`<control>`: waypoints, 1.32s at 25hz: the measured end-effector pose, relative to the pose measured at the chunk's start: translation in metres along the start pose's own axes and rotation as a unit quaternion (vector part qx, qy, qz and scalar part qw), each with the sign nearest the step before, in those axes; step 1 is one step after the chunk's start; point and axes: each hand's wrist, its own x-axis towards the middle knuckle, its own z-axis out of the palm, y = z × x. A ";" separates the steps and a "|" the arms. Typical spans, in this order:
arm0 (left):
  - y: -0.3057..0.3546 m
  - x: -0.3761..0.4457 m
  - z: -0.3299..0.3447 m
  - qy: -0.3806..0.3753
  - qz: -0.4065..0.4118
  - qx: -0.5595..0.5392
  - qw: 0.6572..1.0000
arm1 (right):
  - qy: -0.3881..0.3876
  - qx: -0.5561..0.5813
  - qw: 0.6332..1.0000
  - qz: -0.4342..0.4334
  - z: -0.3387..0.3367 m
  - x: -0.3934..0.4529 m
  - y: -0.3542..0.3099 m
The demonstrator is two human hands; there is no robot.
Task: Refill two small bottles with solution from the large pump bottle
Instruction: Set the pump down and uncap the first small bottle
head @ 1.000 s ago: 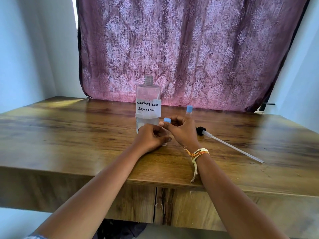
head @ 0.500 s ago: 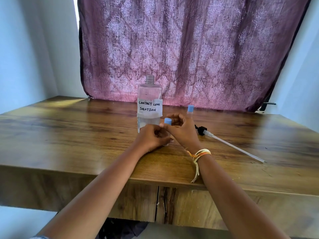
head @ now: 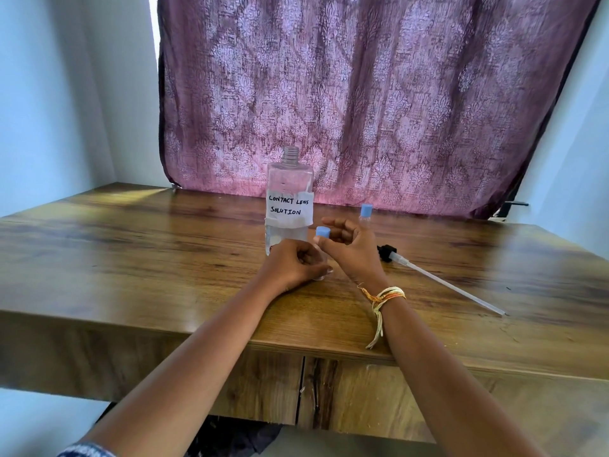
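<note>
Brown wooden table (head: 131,258), purple patterned curtain (head: 362,94), pale blue walls (head: 66,94), one large clear labelled bottle (head: 289,192), two small blue-capped bottles (head: 365,214), one pump tube (head: 441,282), my left hand (head: 293,263) gripping one small bottle (head: 320,277), my right hand (head: 352,249) pinching its blue cap (head: 322,231).

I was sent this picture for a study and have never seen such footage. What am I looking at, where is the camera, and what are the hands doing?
There is no machine: a person wears a camera on the head, looking forward and down at their own arms. On the wooden table stands a large clear bottle labelled "contact lens solution", its neck open. Its pump, with a long tube, lies to the right. The left hand grips a small bottle, mostly hidden. The right hand pinches its blue cap. A second small bottle, also blue-capped, stands behind the right hand.
</note>
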 end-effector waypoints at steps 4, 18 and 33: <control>0.001 -0.002 -0.001 -0.005 -0.011 0.004 1.000 | -0.027 0.035 0.999 0.006 -0.002 0.002 0.003; -0.002 0.000 0.000 0.000 -0.005 0.014 1.000 | -0.025 0.046 0.998 0.021 -0.004 0.005 0.007; -0.003 0.002 0.001 0.000 -0.011 0.025 1.000 | -0.031 0.121 0.991 0.055 -0.005 0.006 0.003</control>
